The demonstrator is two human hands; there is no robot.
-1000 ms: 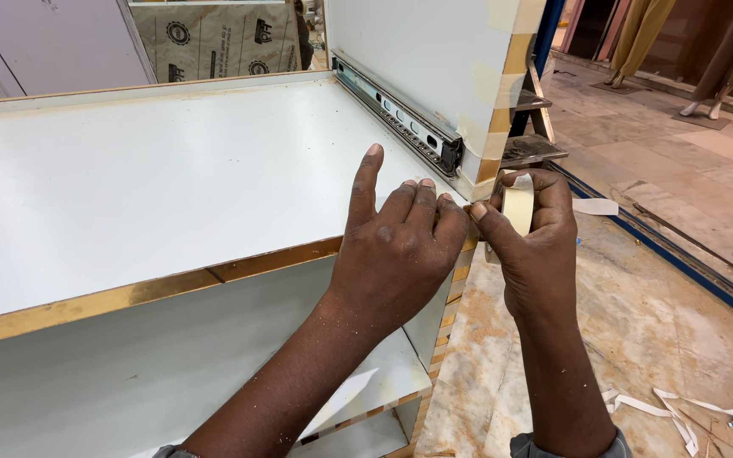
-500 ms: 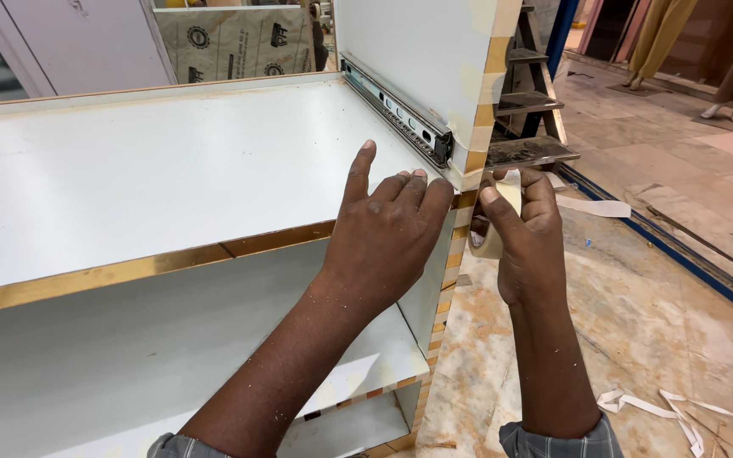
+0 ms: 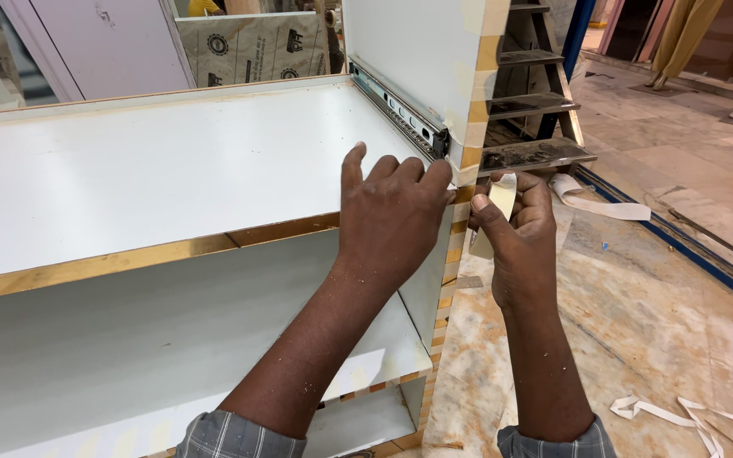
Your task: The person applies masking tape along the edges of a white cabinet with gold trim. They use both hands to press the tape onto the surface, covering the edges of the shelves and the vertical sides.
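Observation:
My left hand (image 3: 392, 216) lies flat on the white cabinet panel (image 3: 146, 178), its fingertips pressed at the panel's right corner where a gold edge strip (image 3: 460, 182) carries pieces of pale tape. My right hand (image 3: 515, 233) is just beside that corner, closed around a roll of cream masking tape (image 3: 502, 197), with a short strip hanging down from it. The two hands almost touch at the edge.
A metal drawer slide (image 3: 400, 114) runs along the upright white side panel (image 3: 409, 51). A dark stepladder (image 3: 536, 127) stands right behind the corner. Torn tape strips (image 3: 680, 411) lie on the marble floor. Another person's feet (image 3: 668, 80) show at the far right.
Both hands have shifted slightly up the corner edge. The tape roll has been pulled a little away from the edge, and a strip now hangs from it.

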